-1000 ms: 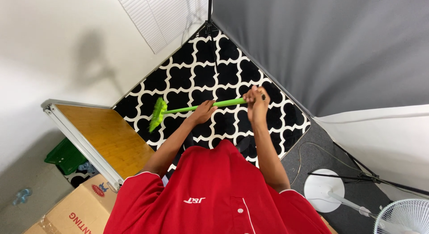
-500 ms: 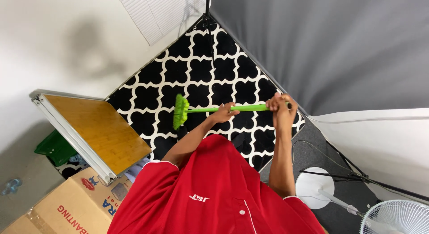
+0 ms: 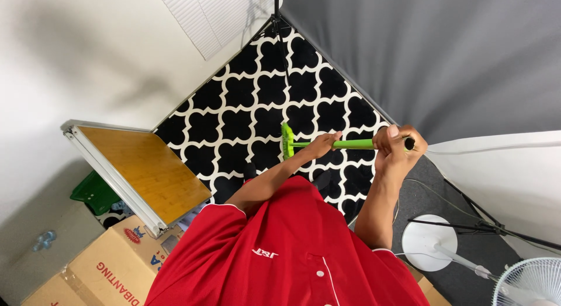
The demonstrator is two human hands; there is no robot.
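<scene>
I hold a bright green broom with both hands over a black-and-white patterned rug (image 3: 245,107). My left hand (image 3: 322,146) grips the green handle (image 3: 356,144) low down, close to the brush head (image 3: 286,140). Around the top end of the handle, my right hand (image 3: 394,147) is closed. The brush head rests on the rug, bristles down. My red shirt (image 3: 280,253) fills the bottom of the view.
A wood-topped table with a metal edge (image 3: 140,166) stands at the left, with a green object (image 3: 93,192) and cardboard boxes (image 3: 87,271) beside it. A white fan (image 3: 526,282) and its round base (image 3: 432,241) are at the right, with cables, a grey backdrop (image 3: 438,54) and white fabric (image 3: 508,177).
The brush head has slid right across the rug, toward my hands and body. Both hands keep their grip on the handle and have shifted right with it.
</scene>
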